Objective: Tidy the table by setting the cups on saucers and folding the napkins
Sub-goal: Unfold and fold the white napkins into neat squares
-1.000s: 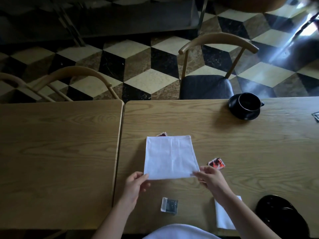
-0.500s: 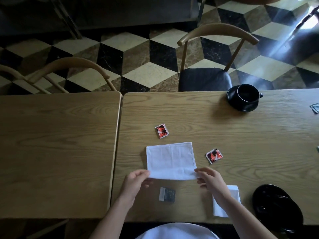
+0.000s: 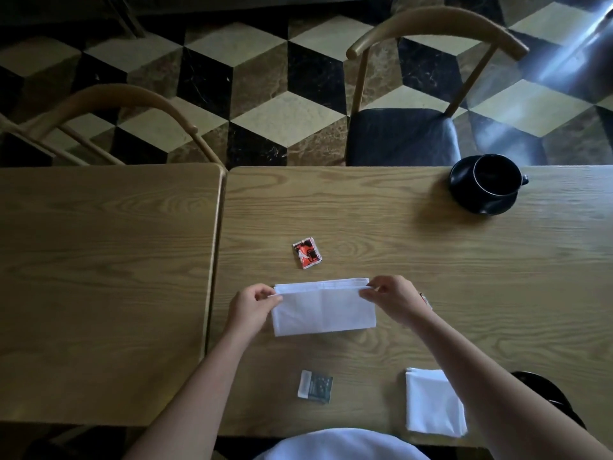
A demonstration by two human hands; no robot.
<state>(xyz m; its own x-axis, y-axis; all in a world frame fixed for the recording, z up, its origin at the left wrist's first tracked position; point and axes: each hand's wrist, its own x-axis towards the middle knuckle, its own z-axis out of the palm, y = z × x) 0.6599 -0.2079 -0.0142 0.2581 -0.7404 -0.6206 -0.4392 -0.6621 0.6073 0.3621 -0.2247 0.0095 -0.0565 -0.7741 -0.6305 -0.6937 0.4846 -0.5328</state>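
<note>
Since the white square cloth napkin [image 3: 323,310] is soft and floppy, it's best gripped at the corners. Mid-bench [image 3: 431,260], its folded-over edge is pinched by the left hand [image 3: 252,302] and right hand [image 3: 393,295].

Both hands, left hand [image 3: 249,305] and right hand [image 3: 394,297], have carried the white cloth napkin's [image 3: 323,310] near edge over to the far edge, halving it.

Right forearm hides most of black saucer [image 3: 544,390] & a packet [image 3: 426,298] behind right hand [image 3: 394,298] — packet print unreadable.
</note>
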